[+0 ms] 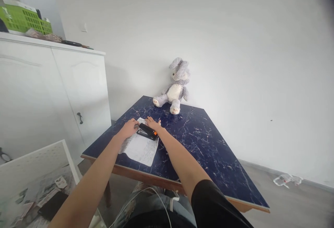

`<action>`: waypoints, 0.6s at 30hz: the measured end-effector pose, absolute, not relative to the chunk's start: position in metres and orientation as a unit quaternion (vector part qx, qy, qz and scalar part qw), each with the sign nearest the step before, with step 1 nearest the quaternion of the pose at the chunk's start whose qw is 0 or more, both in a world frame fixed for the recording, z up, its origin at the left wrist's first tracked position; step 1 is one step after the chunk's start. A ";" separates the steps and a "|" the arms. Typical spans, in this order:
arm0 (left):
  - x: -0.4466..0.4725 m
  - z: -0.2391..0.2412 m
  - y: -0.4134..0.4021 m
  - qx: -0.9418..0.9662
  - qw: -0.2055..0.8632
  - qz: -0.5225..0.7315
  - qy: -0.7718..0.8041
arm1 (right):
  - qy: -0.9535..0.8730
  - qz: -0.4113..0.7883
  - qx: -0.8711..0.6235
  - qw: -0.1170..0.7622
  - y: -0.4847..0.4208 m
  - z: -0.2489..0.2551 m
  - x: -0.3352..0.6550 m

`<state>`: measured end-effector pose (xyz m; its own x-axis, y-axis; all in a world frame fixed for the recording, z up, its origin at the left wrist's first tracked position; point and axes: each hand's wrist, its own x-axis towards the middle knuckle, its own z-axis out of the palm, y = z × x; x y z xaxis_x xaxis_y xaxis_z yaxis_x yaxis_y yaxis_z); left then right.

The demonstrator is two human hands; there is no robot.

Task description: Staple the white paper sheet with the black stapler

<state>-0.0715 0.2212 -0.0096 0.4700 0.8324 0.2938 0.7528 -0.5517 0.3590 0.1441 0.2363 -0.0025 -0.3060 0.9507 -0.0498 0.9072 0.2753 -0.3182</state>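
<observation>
A black stapler (147, 131) with an orange end lies on a white printed sheet of paper (140, 148) on the dark blue marbled table (203, 151). My left hand (129, 128) rests on the paper's far left corner, touching the stapler's left end. My right hand (153, 123) lies flat just behind the stapler, fingers spread toward the paper's far edge. Neither hand lifts anything.
A grey and white plush rabbit (175, 87) sits at the table's far edge against the wall. A white cabinet (52, 92) with a green basket (23, 19) on top stands at left. A low glass table with clutter (39, 186) is at lower left. Crumpled plastic (285, 179) lies on the floor at right.
</observation>
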 end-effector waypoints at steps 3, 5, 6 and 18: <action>-0.075 -0.010 0.225 0.852 0.086 0.225 0.465 | -0.810 0.132 -0.563 0.098 0.234 0.002 0.143; -0.076 -0.008 0.224 0.851 0.087 0.222 0.467 | -0.826 0.117 -0.540 0.115 0.223 0.001 0.155; -0.077 -0.007 0.223 0.850 0.086 0.222 0.470 | -0.836 0.111 -0.521 0.130 0.215 0.000 0.164; -0.059 0.006 0.193 0.884 0.131 0.178 0.413 | -0.850 0.112 -0.475 0.198 0.127 -0.008 0.236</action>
<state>-0.0592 0.1934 0.0062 0.5960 0.7760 0.2064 0.6824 -0.6249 0.3793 0.2360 0.1274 -0.0076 -0.4695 0.8524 0.2300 0.7636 0.5228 -0.3789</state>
